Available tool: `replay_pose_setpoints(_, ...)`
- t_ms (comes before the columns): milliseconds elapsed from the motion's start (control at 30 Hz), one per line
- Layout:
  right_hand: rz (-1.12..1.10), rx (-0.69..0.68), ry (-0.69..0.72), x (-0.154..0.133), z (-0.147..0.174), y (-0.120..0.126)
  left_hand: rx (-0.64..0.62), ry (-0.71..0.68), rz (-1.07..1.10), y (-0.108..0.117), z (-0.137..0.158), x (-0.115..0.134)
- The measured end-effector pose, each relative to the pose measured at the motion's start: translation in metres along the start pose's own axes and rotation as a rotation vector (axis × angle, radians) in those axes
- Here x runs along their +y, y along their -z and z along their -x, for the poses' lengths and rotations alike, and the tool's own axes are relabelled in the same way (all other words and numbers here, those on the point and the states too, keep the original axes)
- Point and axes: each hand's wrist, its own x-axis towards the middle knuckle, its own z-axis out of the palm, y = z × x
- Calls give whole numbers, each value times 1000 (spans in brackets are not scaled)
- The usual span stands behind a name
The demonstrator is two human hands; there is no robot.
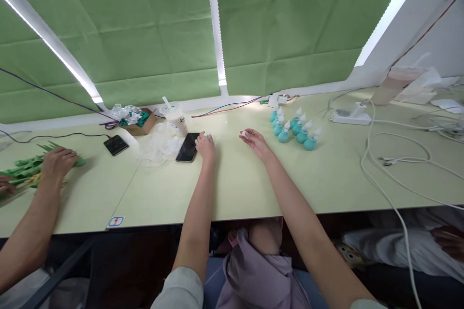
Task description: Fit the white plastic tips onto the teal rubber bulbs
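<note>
Near the middle of the table my left hand (pixel 205 147) is closed around a small teal thing (pixel 208 136), mostly hidden by the fingers; it resembles the teal bottles nearby. My right hand (pixel 255 142), palm turned up, pinches a small white tip (pixel 244 133) between thumb and fingers. The two hands are apart. To the right of my right hand, several round teal squeeze bottles (pixel 299 138) with white pointed tips stand upright in a group. A black phone (pixel 187 147) lies just left of my left hand.
A drink cup (pixel 175 118), crumpled clear plastic (pixel 159 145) and a small cardboard box (pixel 142 125) sit at the back left. Another phone (pixel 116 145) lies further left. A co-worker's hand (pixel 59 164) holds green artificial stems (pixel 31 166). A power strip (pixel 350 117) and white cables (pixel 402 154) occupy the right.
</note>
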Motion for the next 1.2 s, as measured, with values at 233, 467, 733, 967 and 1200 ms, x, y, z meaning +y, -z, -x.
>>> replay_pose_setpoints(233, 77, -20, 82, 2, -1, -2, 187, -33, 81, 11, -3, 2)
replay_pose_setpoints(467, 161, 72, 178, 10, -5, -7, -291, -693, 308, -5, 25, 29)
replay_pose_setpoints(733, 394, 110, 177, 22, -6, -11, -280, -524, 363, -16, 27, 27)
replay_pose_setpoints(967, 476, 139, 224, 25, -9, -12, -286, -485, 346, -16, 26, 27)
replay_pose_setpoints(1200, 479, 256, 177, 27, -7, -14, -283, -514, 422, -14, 29, 30)
